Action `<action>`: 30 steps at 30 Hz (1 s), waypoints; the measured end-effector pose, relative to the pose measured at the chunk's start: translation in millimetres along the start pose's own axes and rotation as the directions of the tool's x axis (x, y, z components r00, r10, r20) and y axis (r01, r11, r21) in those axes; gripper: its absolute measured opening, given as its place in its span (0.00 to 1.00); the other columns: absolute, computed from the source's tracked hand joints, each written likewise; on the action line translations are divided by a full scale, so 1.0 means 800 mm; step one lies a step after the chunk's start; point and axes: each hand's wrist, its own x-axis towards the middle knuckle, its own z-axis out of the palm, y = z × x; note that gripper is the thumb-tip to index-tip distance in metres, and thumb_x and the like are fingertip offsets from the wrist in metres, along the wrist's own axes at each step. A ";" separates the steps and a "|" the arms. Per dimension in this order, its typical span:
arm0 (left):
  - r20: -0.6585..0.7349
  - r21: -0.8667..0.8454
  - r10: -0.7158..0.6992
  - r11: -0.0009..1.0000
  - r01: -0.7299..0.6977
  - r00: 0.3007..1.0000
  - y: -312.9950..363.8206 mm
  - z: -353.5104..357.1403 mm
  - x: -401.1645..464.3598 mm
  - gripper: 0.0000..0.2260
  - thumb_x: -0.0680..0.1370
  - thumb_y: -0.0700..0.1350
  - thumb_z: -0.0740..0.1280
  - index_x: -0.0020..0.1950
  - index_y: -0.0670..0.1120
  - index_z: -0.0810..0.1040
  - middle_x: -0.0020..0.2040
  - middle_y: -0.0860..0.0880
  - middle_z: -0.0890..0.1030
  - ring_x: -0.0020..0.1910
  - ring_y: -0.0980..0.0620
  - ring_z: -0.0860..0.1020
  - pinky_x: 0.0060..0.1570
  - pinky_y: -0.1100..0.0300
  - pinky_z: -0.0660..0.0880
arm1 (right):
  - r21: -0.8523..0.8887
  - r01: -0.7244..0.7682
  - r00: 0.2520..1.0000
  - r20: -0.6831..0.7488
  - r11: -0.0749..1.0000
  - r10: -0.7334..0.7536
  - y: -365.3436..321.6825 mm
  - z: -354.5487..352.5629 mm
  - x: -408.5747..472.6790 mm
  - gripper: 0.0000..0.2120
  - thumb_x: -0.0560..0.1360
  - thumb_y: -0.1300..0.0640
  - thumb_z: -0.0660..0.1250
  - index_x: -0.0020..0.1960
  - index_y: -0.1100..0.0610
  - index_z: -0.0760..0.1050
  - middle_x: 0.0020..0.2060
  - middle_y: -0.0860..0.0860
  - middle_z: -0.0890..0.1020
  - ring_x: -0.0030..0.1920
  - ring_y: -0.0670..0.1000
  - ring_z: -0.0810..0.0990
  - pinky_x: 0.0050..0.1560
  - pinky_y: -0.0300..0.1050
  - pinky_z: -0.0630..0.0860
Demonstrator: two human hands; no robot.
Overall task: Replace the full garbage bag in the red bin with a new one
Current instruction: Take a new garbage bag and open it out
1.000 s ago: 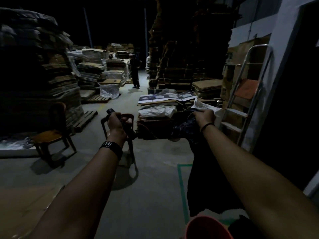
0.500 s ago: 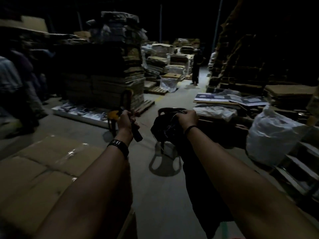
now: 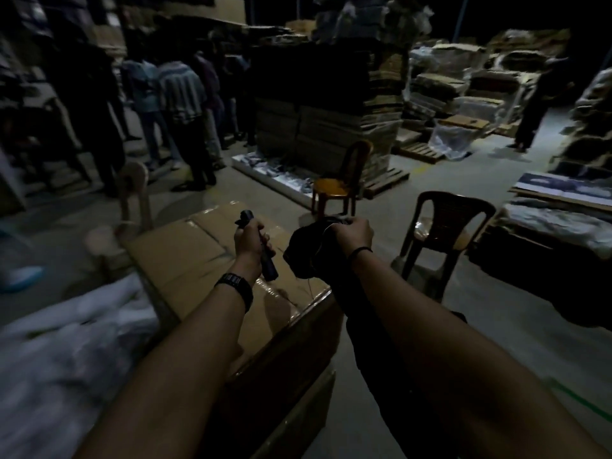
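Here, left hand [image 3: 250,236] fingers clamped on a dark handle [image 3: 265,256], right hand [image 3: 352,234] fingers on the bunched black bag [image 3: 306,251].

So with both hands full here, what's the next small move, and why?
Probably carry the black garbage bag onward past the cardboard box: the right hand grips its gathered neck, the left hand grips a dark stick-like tool, and no red bin is in view.

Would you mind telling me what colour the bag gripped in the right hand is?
Black; the bag bunched in the right hand shows in the head view.
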 end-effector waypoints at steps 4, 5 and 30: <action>-0.085 0.048 -0.028 0.998 0.032 0.996 -0.005 -0.058 0.015 0.05 0.72 0.41 0.62 0.37 0.45 0.67 0.29 0.46 0.66 0.21 0.50 0.64 0.26 0.62 0.63 | -0.037 0.007 0.997 0.078 0.999 -0.005 0.005 0.066 -0.011 0.02 0.64 0.59 0.69 0.34 0.55 0.77 0.36 0.56 0.80 0.41 0.57 0.81 0.43 0.49 0.78; -0.089 0.066 -0.045 0.997 0.051 0.995 -0.006 -0.068 0.015 0.05 0.73 0.40 0.61 0.37 0.45 0.67 0.29 0.46 0.67 0.20 0.50 0.64 0.25 0.63 0.63 | -0.048 0.005 0.995 0.098 0.999 0.000 0.007 0.079 -0.014 0.03 0.64 0.59 0.68 0.32 0.56 0.76 0.34 0.56 0.79 0.39 0.57 0.79 0.41 0.48 0.76; 0.249 0.471 -0.215 0.879 0.076 0.944 -0.044 -0.113 0.048 0.05 0.75 0.44 0.72 0.44 0.43 0.80 0.34 0.47 0.82 0.29 0.52 0.81 0.24 0.64 0.71 | -0.428 0.112 0.984 0.173 0.897 -0.041 0.076 0.228 -0.008 0.07 0.72 0.53 0.66 0.45 0.55 0.77 0.45 0.57 0.83 0.47 0.60 0.82 0.41 0.45 0.72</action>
